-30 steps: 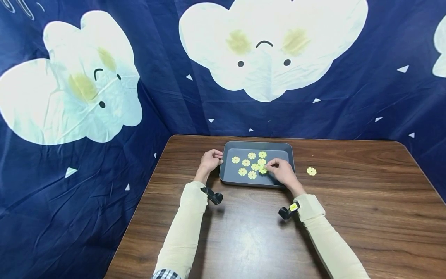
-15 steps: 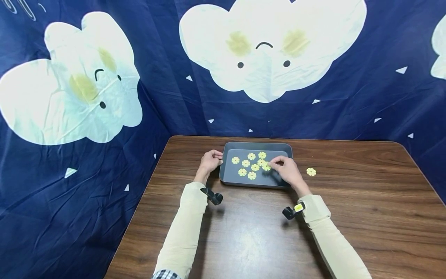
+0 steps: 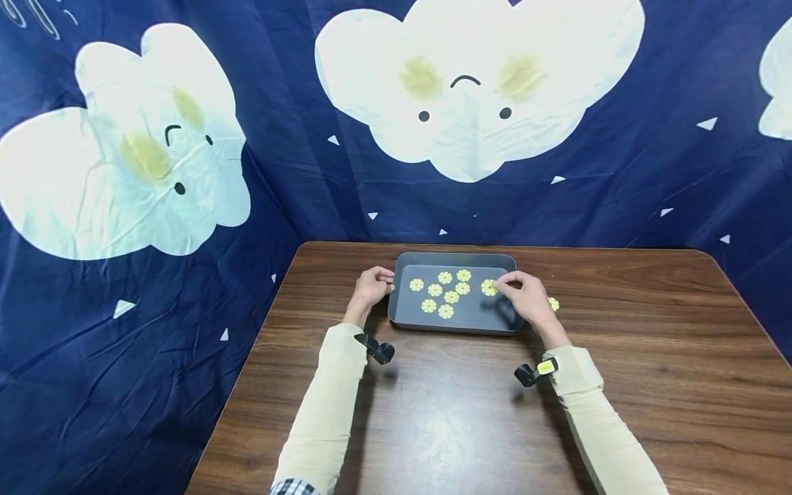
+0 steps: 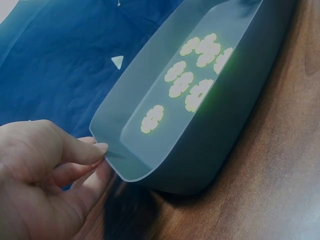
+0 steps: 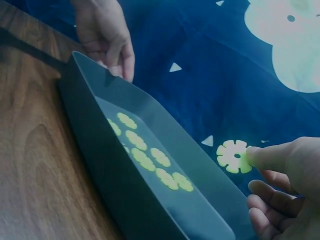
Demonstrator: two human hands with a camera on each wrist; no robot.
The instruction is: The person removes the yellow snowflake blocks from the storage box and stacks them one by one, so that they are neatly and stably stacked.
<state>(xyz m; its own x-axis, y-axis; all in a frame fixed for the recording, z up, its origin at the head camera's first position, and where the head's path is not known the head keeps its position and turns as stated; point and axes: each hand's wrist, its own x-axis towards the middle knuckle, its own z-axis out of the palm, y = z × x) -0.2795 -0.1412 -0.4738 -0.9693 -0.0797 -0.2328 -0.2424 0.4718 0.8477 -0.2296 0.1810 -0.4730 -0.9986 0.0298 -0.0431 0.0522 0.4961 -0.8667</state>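
Note:
A dark grey rectangular tray (image 3: 482, 317) lies on the table with several flat yellow flower-shaped discs (image 3: 446, 311) scattered over its floor. At its left end my left hand (image 3: 372, 285) pinches the rim, thumb on the inner side and fingers outside, as the left wrist view (image 4: 55, 175) shows. My right hand (image 3: 526, 297) is over the tray's right part. Between its thumb and forefinger it pinches one notched yellow flower-shaped disc (image 5: 234, 156) with a small centre hole, held above the tray. The other fingers of that hand curl loosely.
Right of the tray, another yellow disc (image 3: 553, 303) lies on the brown wooden table (image 3: 650, 344), partly hidden by my right hand. A dark blue curtain (image 3: 297, 172) with white cloud figures hangs behind the table and along its left side.
My right hand has lifted one yellow disc off the group in the tray and carried it to the right. My left hand stays at the tray's left rim.

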